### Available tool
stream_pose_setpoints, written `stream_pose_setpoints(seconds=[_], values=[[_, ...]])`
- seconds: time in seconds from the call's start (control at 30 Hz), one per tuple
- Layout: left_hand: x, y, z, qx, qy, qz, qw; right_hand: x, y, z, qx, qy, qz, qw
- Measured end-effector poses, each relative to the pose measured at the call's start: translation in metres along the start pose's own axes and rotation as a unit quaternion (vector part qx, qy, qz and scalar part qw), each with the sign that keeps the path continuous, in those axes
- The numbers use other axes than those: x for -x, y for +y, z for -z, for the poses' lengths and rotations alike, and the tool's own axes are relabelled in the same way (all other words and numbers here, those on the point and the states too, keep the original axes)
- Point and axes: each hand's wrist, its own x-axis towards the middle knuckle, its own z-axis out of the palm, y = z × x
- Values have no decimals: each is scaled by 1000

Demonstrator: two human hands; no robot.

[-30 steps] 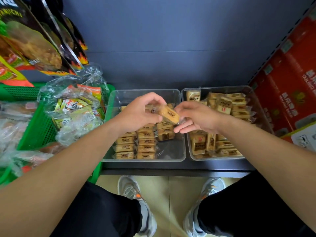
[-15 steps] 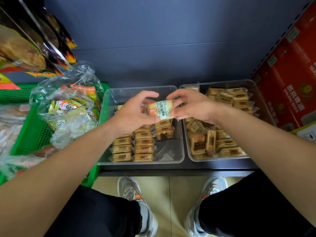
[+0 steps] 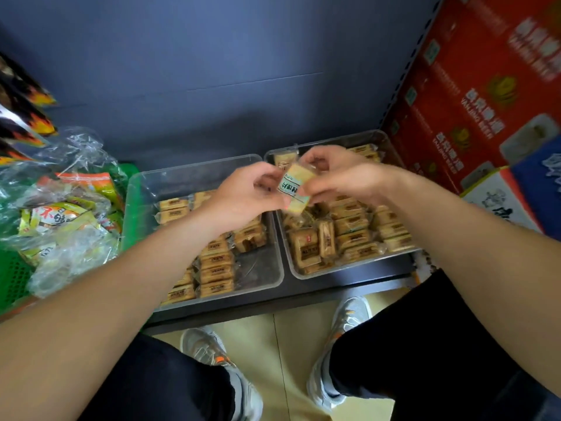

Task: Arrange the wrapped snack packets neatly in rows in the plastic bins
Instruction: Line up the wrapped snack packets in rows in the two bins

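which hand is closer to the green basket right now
Left. The left hand pinches the held packet above the left bin, which sits beside the green basket. The right hand pinches the packet's other end above the right bin, farther away.

- One wide-angle view, worn on the person's head, facing forward and steeply down.
- It sits close: the forearms (image 3: 121,284) enter from the lower corners, the clear bins (image 3: 258,262) lie mid-frame, and the shoes (image 3: 209,347) are at bottom centre.
- The shelf's back wall (image 3: 243,71) fills the top.
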Motion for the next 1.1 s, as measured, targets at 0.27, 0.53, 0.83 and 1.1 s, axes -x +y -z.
stream_pose_setpoints(seconds=[0.27,0.53,0.83,1.1], values=[[-28,-8,-32,-283,-58,32,957,36,44,84,199,138,-67,968],[-80,-17,-20,-292,41,63,954,-2,71,96,196,135,-95,967],[-117,-22,-41,-414,70,99,902,-34,72,90,217,167,-45,961],[-100,-16,-56,-304,-10,33,952,-39,71,92,204,191,-24,960]])
